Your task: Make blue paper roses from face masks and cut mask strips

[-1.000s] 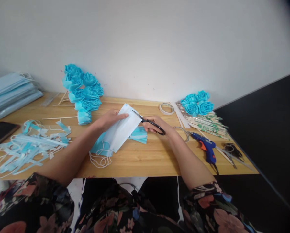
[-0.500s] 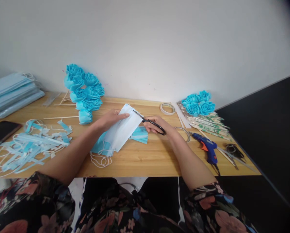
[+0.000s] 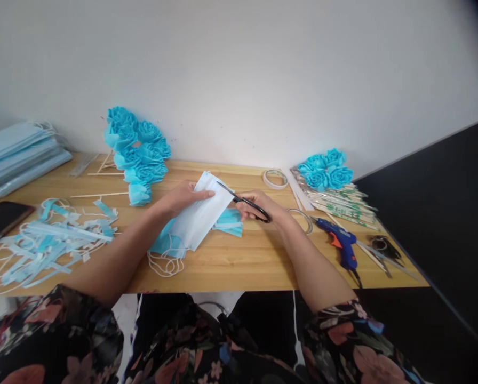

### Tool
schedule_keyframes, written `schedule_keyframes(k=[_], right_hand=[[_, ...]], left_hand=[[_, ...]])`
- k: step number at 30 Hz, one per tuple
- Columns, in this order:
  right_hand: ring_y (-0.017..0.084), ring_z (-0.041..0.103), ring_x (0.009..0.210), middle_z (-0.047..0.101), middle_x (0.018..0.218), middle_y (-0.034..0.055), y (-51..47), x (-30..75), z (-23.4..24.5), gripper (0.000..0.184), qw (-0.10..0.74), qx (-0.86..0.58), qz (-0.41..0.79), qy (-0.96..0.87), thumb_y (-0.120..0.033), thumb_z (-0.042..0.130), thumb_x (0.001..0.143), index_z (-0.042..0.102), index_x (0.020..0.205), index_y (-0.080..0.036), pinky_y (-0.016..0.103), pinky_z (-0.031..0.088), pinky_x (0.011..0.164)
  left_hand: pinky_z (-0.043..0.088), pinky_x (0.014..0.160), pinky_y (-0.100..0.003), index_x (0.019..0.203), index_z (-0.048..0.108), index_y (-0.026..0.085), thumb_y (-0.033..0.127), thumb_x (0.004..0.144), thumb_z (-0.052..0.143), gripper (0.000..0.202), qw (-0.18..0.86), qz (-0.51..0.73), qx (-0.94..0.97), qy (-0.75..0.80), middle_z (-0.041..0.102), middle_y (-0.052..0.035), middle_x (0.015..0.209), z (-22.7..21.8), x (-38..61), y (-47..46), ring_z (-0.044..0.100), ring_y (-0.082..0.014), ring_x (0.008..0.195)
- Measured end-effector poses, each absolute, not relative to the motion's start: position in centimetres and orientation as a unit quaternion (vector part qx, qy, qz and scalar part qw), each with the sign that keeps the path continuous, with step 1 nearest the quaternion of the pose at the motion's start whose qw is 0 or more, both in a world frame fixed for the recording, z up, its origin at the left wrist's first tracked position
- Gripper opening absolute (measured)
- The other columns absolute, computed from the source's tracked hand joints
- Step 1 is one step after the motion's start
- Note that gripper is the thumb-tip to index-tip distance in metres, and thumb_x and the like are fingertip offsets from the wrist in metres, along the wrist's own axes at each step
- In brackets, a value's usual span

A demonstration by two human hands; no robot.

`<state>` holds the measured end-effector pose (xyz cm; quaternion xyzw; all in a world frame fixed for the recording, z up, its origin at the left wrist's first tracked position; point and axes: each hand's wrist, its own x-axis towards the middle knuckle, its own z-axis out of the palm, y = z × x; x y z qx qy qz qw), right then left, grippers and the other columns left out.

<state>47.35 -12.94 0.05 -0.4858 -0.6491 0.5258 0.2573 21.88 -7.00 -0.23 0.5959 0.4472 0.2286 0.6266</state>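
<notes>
I am watching the left hand (image 3: 180,197) gripping the far end of a face mask (image 3: 201,218), thumb lying on top and fingers closed beneath it. The mask is sitting at the middle of the bench (image 3: 231,261), white side up, slanting from the near edge toward the far edge. Its ear loops (image 3: 165,265) are trailing onto the wood near the near edge.

The right hand (image 3: 263,205) is closed around the black handles of the scissors (image 3: 233,195). The blades are pointing left and meeting the mask's far right edge. I cannot tell how far apart they are standing. Just under the scissors, folded blue mask pieces (image 3: 230,221) are lying on the bench.

- **Far edge, left of the middle:** a heap of blue fabric flowers (image 3: 137,152) is leaning against the wall.
- **Far right corner:** a smaller cluster of flowers (image 3: 326,168) is resting on wrapped chopsticks (image 3: 339,201), with a tape roll (image 3: 275,178) beside it.
- **Right end:** a blue glue gun (image 3: 341,242) is lying there.
- **Left end:** cut strips (image 3: 50,240) are spreading out, next to a phone (image 3: 1,218) and a stack of masks (image 3: 18,154).
</notes>
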Motion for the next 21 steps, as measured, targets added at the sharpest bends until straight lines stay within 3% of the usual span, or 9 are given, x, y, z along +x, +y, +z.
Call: schedule_keyframes(k=[7, 11, 21], right_hand=[[0.012, 0.052, 0.066, 0.061, 0.074, 0.0021, -13.0, 47.8, 0.5, 0.056, 0.258, -0.422, 0.465, -0.734, -0.072, 0.06, 0.083, 0.059, 0.083, -0.017, 0.026, 0.039, 0.062], [0.012, 0.05, 0.067, 0.059, 0.075, 0.0017, -13.2, 47.8, 0.8, 0.064, 0.253, -0.411, 0.455, -0.748, -0.081, 0.054, 0.085, 0.06, 0.087, -0.017, 0.026, 0.037, 0.062], [0.011, 0.052, 0.067, 0.06, 0.077, 0.0024, -13.3, 47.4, 0.7, 0.061, 0.255, -0.409, 0.476, -0.735, -0.078, 0.056, 0.085, 0.058, 0.082, -0.017, 0.025, 0.04, 0.061]], left_hand=[[0.052, 0.065, -0.033, 0.095, 0.075, 0.013, 0.063, 0.057, 0.086, 0.064, 0.62, 0.223, 0.607, 0.445, 0.076, -0.0135, 0.092, 0.0, 21.7, -7.1, 0.067, -0.0226, 0.071], [0.052, 0.063, -0.033, 0.095, 0.075, 0.013, 0.062, 0.057, 0.086, 0.063, 0.617, 0.215, 0.61, 0.448, 0.077, -0.014, 0.092, 0.2, 21.9, -7.4, 0.068, -0.0238, 0.072], [0.05, 0.06, -0.031, 0.091, 0.075, 0.013, 0.061, 0.057, 0.085, 0.06, 0.602, 0.214, 0.625, 0.449, 0.075, -0.011, 0.086, 0.7, 22.3, -8.0, 0.066, -0.0222, 0.068]])
